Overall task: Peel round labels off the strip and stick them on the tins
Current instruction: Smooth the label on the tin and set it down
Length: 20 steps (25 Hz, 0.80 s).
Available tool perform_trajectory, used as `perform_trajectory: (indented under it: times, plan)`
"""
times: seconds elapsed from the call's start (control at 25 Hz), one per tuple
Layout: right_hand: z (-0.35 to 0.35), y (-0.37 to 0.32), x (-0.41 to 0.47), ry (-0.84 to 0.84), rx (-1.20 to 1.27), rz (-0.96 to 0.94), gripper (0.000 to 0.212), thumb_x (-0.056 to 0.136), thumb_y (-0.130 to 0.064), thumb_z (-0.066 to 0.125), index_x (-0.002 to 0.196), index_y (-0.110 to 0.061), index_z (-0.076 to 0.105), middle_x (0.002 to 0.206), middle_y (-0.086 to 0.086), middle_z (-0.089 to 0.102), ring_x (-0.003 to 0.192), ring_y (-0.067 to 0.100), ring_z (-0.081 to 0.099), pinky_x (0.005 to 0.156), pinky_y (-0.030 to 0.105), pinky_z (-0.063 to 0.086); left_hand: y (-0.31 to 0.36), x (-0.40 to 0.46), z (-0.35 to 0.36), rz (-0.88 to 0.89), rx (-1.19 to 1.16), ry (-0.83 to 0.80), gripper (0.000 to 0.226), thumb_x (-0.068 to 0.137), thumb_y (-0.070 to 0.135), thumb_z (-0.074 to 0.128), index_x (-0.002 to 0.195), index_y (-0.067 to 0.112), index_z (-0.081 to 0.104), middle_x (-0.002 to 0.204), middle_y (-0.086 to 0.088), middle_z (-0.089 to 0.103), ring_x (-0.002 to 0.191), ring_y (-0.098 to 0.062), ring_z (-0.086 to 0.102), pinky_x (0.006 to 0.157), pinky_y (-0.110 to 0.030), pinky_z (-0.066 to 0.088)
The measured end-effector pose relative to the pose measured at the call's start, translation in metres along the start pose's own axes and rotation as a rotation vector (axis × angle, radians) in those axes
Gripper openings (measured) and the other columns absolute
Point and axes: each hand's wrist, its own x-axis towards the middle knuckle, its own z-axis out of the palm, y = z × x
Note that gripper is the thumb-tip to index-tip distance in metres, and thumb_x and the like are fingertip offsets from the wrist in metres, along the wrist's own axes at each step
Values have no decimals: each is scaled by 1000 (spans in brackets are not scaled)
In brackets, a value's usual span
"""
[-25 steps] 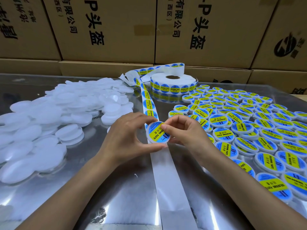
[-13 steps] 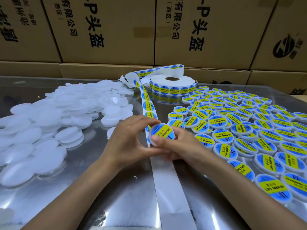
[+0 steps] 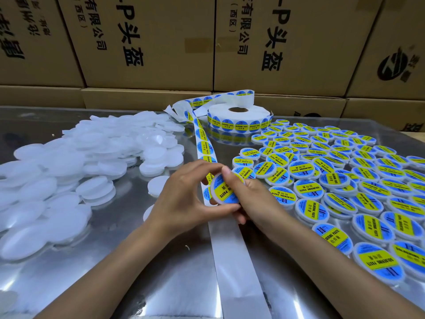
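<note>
- White plain tins sit in a big pile on the left. They have no labels yet, so lots of work is left.
- Many labelled tins lie on the right. Those look done.
- Both hands hold one tin over the strip. The left hand grips its edge, and the right hand presses its label flat.

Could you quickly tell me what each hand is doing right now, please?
Left hand: grips the round white tin with the blue-and-yellow label.
Right hand: holds the same tin, a finger on its label.
</note>
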Motion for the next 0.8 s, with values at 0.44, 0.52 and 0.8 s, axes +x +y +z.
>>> perform_trajectory:
  times: [0.44,0.52,0.8]
  plan:
    - [-6,4,5,66,-12,32,59,93,-52,44,46,-20,59,45,-2,55,35,8,42,39,16,34,-14,-2,-3,-99,56,-3,63,59,59,73,109,21,66,95,19,60,81,11,49,75,-10,40]
    - [-11,4,7,120,-52,-44,45,92,-39,55,52,-18,56,43,-4,53,34,4,38,38,14,29,-18,-3,-1,-180,44,-69,75,59,65,65,122,25,58,104,19,58,89,8,50,83,-16,43]
    - [-49,18,25,442,-128,87,21,94,-29,54,82,-12,53,69,-5,70,37,1,45,49,25,37,-26,-15,15,-299,115,-495,97,69,78,27,150,31,2,155,10,17,140,-4,14,111,-17,12]
